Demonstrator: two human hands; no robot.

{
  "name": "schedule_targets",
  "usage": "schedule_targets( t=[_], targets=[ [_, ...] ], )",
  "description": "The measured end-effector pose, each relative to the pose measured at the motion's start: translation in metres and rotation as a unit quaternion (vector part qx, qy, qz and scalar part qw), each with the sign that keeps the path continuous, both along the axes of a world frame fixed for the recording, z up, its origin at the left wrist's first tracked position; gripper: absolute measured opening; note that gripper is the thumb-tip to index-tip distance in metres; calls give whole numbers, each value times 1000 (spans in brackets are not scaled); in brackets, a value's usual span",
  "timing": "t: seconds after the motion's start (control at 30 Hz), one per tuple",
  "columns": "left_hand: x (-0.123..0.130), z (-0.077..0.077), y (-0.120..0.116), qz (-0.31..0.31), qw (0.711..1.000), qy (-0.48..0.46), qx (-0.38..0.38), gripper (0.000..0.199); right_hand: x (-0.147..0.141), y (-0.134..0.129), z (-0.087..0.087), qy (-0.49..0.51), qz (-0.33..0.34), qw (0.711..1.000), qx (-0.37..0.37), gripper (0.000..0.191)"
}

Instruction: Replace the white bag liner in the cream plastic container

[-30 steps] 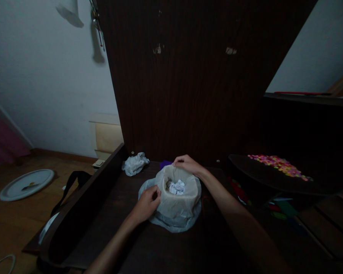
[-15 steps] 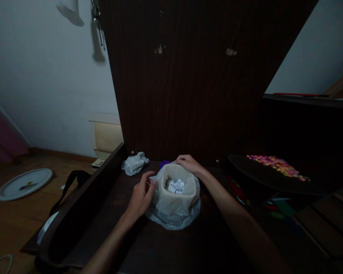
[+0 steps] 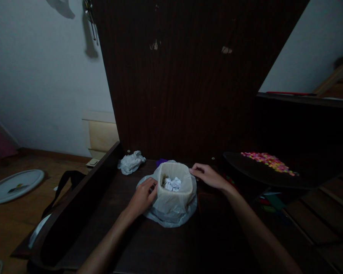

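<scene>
A small pale bin [image 3: 175, 193] stands on the dark wooden surface, lined with a translucent plastic bag [image 3: 174, 213] folded out over its rim and spreading round its base. Crumpled white paper [image 3: 172, 184] lies inside. At the bin's left side, my left hand [image 3: 142, 196] has bent fingers closed on the bag; some fingertips are hidden. My right hand [image 3: 208, 176] is at the far right of the rim, thumb and fingers pinching the bag edge there. Behind the bin shows a bit of something purple [image 3: 161, 162].
A crumpled white plastic bag [image 3: 131, 162] lies at the back left by the raised side board [image 3: 82, 198]. Dark panel [image 3: 174, 95] stands behind. On the right, a rounded shelf [image 3: 237, 163] carries small pink and yellow pieces [image 3: 270, 161]. A white oval lid-like thing [image 3: 15, 185] lies on the floor.
My right hand has moved from the back of the rim to its right side. My left hand has come down against the bin's left side. The view has shifted slightly.
</scene>
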State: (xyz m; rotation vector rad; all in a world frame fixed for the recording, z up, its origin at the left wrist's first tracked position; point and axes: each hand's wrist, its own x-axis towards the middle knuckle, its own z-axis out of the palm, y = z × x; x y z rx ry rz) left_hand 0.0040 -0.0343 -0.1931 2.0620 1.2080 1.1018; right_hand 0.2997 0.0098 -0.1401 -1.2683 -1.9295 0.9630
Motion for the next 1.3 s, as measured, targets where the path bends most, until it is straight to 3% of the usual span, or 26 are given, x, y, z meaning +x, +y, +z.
schedule_targets(
  t=[0.13, 0.37, 0.57, 0.63, 0.77, 0.9, 1.07, 1.17, 1.3],
  targets=[
    [0, 2, 1, -10, 1000, 10, 2, 22, 0, -10, -12, 56, 66, 994, -64, 49],
    [-5, 2, 1, -19, 999, 30, 20, 23, -2, -10, -38, 85, 32, 994, -59, 50],
    [-15, 17, 16, 64, 995, -38, 62, 23, 2, -5, -30, 127, -26, 991, 25, 45],
    [-12, 27, 22, 20, 995, -61, 77, 40, -1, -5, -27, 150, 18, 987, 49, 56],
    [3, 42, 39, -138, 987, -57, 55, 63, -13, -2, -27, 142, 158, 976, 50, 93],
    [13, 30, 55, -230, 964, -122, -52, 65, -17, 2, -38, 162, 192, 968, 9, 122],
    [5, 1, 54, -244, 943, -194, -116, 90, -8, -4, -53, 168, 170, 970, -43, 140],
    [-1, -6, 43, -266, 940, -175, -122, 116, -5, -10, -61, 130, 160, 977, -44, 139],
    [-6, -14, 32, -276, 948, -90, -133, 140, -5, -17, -72, 38, 134, 990, -16, 117]
  ],
)
